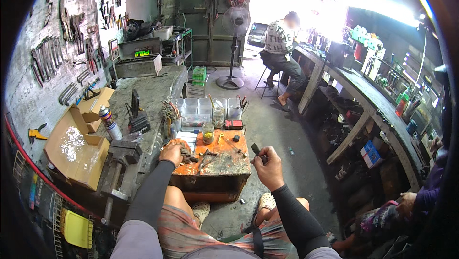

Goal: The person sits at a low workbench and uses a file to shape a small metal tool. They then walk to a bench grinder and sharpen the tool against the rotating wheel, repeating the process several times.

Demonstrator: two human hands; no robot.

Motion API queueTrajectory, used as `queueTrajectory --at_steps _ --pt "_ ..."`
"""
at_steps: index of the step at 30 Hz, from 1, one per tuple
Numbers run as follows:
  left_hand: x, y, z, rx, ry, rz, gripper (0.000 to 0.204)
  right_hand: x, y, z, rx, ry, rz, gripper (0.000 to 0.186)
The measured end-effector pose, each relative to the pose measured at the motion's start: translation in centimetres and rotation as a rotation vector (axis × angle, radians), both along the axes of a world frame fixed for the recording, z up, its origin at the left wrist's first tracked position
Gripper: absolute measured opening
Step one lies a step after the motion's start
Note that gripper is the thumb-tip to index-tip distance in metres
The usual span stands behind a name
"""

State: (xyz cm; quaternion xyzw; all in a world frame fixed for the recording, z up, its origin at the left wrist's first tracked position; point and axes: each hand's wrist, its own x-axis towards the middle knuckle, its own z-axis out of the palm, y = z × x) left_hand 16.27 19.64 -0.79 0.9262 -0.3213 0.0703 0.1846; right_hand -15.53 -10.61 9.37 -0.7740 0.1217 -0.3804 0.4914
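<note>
My right hand point(268, 168) is raised just right of a low wooden box point(229, 161) with a worn orange top. Its fingers pinch a small dark flat piece point(256, 149). My left hand point(171, 153) rests at the left side of the box top, fingers curled down beside a cluster of small metal tools point(187, 156); what they hold, if anything, I cannot make out. A dark hand tool point(206, 156) lies near the middle. Behind it stand a glass jar point(208, 133) with yellow bits, a second jar point(218, 118) and a red and black meter point(234, 124).
Clear plastic bins point(197, 111) line the box's far edge. On the left bench are a vise point(119, 163), a spray can point(110, 123) and an open cardboard box point(79, 149). A person point(282, 48) sits at the right workbench point(363, 96); another person's hand point(407, 204) shows lower right.
</note>
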Motion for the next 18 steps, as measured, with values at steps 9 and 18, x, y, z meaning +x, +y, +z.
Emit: queueTrajectory --at_steps 9,18 --pt "-4.2 -5.0 3.3 -0.239 0.008 -0.021 0.047 4.6 -5.3 -2.1 0.438 0.047 0.166 0.043" --pt "-6.7 -10.1 1.1 0.09 0.104 -0.135 0.042 4.6 -6.8 -5.0 0.541 0.12 0.186 0.038"
